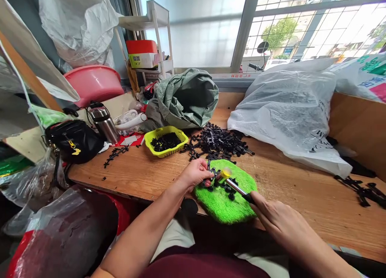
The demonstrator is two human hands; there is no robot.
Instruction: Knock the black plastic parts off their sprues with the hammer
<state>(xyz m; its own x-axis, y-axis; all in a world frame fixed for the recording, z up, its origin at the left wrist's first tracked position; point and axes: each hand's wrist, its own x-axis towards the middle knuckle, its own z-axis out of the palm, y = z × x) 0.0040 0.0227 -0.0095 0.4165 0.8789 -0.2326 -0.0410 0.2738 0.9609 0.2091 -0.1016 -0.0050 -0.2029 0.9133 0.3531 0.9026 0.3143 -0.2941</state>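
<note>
By the near edge of the surface [132,175], the right hand [273,215] grips a yellow-headed hammer [237,187] above a green cloth [224,209]; there the left hand [195,174] pinches a black part [213,172]. Fingertips this close could catch a stray blow; the soft cloth could let the part skid. Beyond sit a yellow basket [164,153] and black pile [219,141].

A small workshop is showing here – the right hand [271,213] is gripping a mallet [237,186] over a wooden workbench [141,173], black plastic parts [221,140] are lying heaped beyond that grip, a yellow-green basket [165,153] is holding small pieces leftward, and a woven sack [170,105] is standing farther back, near a grilled window [310,29].
</note>
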